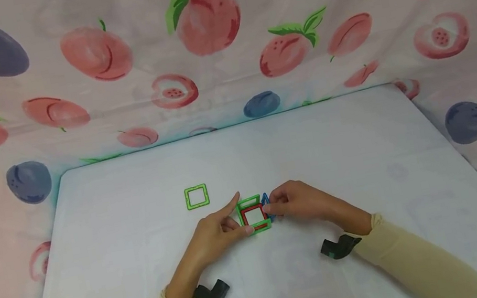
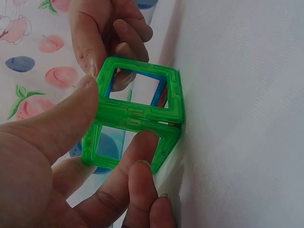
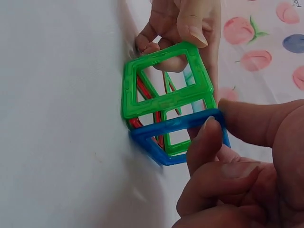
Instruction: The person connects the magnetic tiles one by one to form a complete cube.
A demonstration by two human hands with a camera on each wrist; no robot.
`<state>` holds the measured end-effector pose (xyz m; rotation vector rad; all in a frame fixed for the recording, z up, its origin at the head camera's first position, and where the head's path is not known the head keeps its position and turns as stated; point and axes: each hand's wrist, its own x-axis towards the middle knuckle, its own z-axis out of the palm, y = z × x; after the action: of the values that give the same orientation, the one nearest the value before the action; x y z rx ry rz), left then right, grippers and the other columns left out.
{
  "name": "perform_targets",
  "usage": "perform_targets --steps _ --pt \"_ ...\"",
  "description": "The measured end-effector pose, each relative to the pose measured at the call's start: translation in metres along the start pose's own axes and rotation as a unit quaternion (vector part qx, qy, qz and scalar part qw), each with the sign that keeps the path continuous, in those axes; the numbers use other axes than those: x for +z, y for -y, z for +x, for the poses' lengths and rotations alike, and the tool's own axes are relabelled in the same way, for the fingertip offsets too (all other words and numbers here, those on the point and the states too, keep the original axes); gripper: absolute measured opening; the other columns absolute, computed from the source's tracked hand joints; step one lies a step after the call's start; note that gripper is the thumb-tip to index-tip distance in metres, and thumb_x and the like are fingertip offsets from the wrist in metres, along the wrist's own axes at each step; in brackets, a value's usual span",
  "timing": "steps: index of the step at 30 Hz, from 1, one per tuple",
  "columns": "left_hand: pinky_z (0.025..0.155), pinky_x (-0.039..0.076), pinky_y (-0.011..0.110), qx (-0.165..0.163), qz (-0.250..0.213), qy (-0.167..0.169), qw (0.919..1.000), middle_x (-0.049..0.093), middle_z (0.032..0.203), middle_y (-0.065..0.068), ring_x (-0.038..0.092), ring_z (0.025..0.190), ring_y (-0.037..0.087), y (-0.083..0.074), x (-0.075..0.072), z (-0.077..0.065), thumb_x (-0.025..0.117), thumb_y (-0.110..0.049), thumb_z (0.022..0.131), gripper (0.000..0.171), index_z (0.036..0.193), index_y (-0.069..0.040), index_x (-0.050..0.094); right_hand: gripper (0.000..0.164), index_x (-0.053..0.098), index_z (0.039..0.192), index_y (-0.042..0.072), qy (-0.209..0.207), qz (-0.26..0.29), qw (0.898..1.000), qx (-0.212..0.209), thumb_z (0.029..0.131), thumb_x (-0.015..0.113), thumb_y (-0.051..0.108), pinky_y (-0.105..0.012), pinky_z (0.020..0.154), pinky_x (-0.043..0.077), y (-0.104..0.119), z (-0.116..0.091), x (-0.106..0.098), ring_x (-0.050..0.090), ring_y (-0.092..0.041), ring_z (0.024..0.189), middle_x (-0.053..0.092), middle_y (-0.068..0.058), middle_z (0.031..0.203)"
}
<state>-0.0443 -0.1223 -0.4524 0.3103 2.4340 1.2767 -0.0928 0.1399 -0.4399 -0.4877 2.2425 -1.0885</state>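
On the white tabletop (image 1: 361, 138), the left hand (image 1: 215, 234) grips the green plastic square frames (image 2: 135, 113) standing around a red plastic square frame (image 1: 245, 218), thumb and fingers on the green walls; the right hand (image 1: 299, 200) pinches a blue plastic square frame (image 3: 175, 124) between thumb and forefinger beside them. Seating it well probably means steadying those walls and lining up the blue edge evenly before releasing.

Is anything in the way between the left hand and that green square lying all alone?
Nothing visible is: only bare white table lies between the left hand and the loose green square. That hand is busy, though, holding the green and red box.
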Motion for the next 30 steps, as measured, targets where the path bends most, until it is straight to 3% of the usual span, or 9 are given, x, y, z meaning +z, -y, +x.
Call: perform_targets --steps 7,14,18,30 --pt "0.073 0.050 0.026 -0.004 0.007 -0.009 0.9999 0.069 0.082 -0.009 0.063 0.075 0.008 0.000 0.000 0.001 0.081 -0.041 0.087 0.082 0.157 -0.029 0.040 0.024 0.073 0.100 0.019 -0.010 -0.002 1.000 -0.004 0.094 0.072 0.042 -0.032 0.074 0.046 -0.002 0.000 -0.002 0.056 -0.016 0.081 0.067 0.002 0.085" --pt "0.074 0.049 0.027 -0.007 0.009 -0.009 0.9999 0.069 0.083 -0.008 0.062 0.076 0.008 0.002 0.002 0.000 0.081 -0.041 0.087 0.082 0.157 -0.028 0.041 0.080 0.054 0.144 0.015 -0.029 -0.111 0.989 -0.091 0.076 0.091 0.037 -0.024 0.064 0.048 -0.011 0.000 0.002 0.054 -0.010 0.068 0.065 0.003 0.102" --pt "0.074 0.050 0.029 -0.003 0.001 -0.007 1.0000 0.070 0.084 -0.007 0.063 0.077 0.008 0.002 0.002 0.000 0.080 -0.041 0.088 0.082 0.158 -0.027 0.040 0.076 0.057 0.143 0.011 -0.038 -0.130 0.983 -0.125 0.078 0.090 0.032 -0.022 0.060 0.047 -0.014 0.002 0.008 0.053 -0.007 0.066 0.067 0.004 0.105" --pt "0.074 0.051 0.029 -0.001 -0.004 -0.003 1.0000 0.071 0.084 -0.006 0.064 0.076 0.008 0.001 0.001 0.000 0.080 -0.040 0.088 0.082 0.158 -0.025 0.040 0.071 0.064 0.138 0.011 -0.063 -0.152 0.978 -0.125 0.077 0.091 0.034 -0.021 0.058 0.044 -0.017 0.005 0.010 0.050 -0.004 0.063 0.068 0.007 0.096"
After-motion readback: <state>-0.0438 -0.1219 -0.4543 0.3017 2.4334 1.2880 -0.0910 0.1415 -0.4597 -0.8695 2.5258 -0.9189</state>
